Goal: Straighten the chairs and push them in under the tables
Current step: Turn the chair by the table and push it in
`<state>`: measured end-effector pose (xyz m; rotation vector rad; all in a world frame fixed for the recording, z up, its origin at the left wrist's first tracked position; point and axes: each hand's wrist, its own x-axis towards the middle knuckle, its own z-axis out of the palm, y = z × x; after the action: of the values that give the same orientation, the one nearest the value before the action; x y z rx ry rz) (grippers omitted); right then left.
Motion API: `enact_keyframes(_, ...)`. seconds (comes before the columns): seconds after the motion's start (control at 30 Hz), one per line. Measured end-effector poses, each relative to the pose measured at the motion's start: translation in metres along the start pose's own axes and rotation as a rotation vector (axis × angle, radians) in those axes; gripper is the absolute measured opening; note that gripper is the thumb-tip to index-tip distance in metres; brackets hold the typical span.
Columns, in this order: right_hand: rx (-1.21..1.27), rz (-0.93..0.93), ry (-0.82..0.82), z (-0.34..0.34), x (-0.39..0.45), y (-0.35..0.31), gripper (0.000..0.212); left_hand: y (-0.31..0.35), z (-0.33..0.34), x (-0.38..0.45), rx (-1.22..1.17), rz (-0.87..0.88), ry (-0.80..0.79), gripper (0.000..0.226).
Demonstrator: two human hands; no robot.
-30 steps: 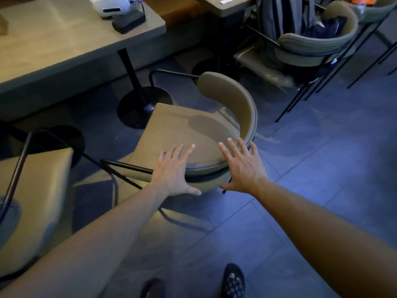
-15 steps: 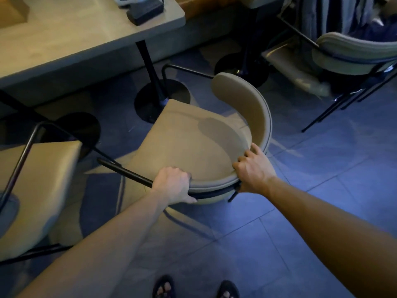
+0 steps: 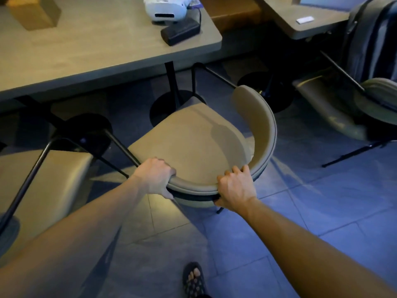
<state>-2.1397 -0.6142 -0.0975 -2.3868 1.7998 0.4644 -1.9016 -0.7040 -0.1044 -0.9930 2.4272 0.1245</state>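
Observation:
A beige padded chair [image 3: 193, 138] with a curved backrest and thin black legs stands in front of me, turned at an angle to the wooden table [image 3: 90, 46]. My left hand [image 3: 153, 178] is closed over the left end of the backrest rim. My right hand [image 3: 235, 188] grips the same rim further right, fingers curled over the top. The seat's front corner points toward the table's black pedestal base [image 3: 169, 104], partly under the table edge.
A second beige chair [image 3: 49, 186] stands close on the left. A third chair [image 3: 365, 104] with a bag on it sits at the right by another table [image 3: 300, 18]. On the near table are a white device [image 3: 164, 7], a black box [image 3: 180, 32] and a brown box [image 3: 34, 11]. My sandalled foot [image 3: 193, 278] is on the tiled floor.
Both hands went from spread open above the backrest to gripping its rim. The chair has since shifted closer to the table.

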Motion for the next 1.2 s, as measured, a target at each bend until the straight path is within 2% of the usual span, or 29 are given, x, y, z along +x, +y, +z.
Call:
enact_keyframes(0.1, 0.02, -0.058, -0.013, 0.002, 0.009, -0.004, 0.045, -0.011, 0.004, 0.002, 0.037, 0.049, -0.004, 0.064)
enact_keyframes(0.17, 0.03, -0.033, -0.055, 0.006, 0.009, -0.005, 0.049, -0.012, 0.007, -0.001, 0.025, 0.062, 0.004, 0.064)
enact_keyframes(0.27, 0.055, -0.065, 0.009, 0.008, 0.008, -0.005, 0.057, -0.007, 0.001, -0.004, 0.04, 0.08, 0.0, 0.073)
enact_keyframes(0.33, 0.068, -0.117, 0.057, 0.008, 0.007, -0.001, 0.078, -0.004, -0.002, -0.01, 0.07, 0.04, 0.052, 0.101)
enact_keyframes(0.4, 0.061, -0.167, 0.078, 0.006, 0.006, 0.009, 0.115, 0.001, -0.003, -0.022, 0.062, -0.034, 0.075, 0.133)
enact_keyframes(0.47, 0.017, -0.232, 0.098, 0.003, 0.004, 0.03, 0.134, 0.009, -0.002, -0.035, 0.021, -0.094, 0.114, 0.145)
enact_keyframes(0.53, -0.02, -0.287, 0.092, -0.003, 0.003, 0.059, 0.138, 0.023, -0.001, -0.044, -0.026, -0.149, 0.151, 0.148)
enact_keyframes(0.8, -0.183, -0.41, -0.006, -0.02, 0.019, 0.162, 0.133, 0.125, -0.027, -0.015, -0.241, -0.374, 0.239, 0.147)
enact_keyframes(0.93, -0.259, -0.533, -0.006, -0.017, 0.039, 0.185, 0.128, 0.175, -0.045, 0.009, -0.315, -0.503, 0.049, 0.14)
enact_keyframes(1.0, -0.286, -0.564, -0.036, -0.012, 0.049, 0.194, 0.125, 0.188, -0.047, 0.017, -0.307, -0.545, -0.019, 0.13)
enact_keyframes(1.1, -0.314, -0.634, -0.055, -0.005, 0.066, 0.2, 0.107, 0.188, -0.047, 0.028, -0.299, -0.596, 0.014, 0.093)
enact_keyframes(1.2, -0.315, -0.689, -0.046, 0.0, 0.083, 0.201, 0.071, 0.178, -0.047, 0.041, -0.3, -0.607, -0.001, 0.079)
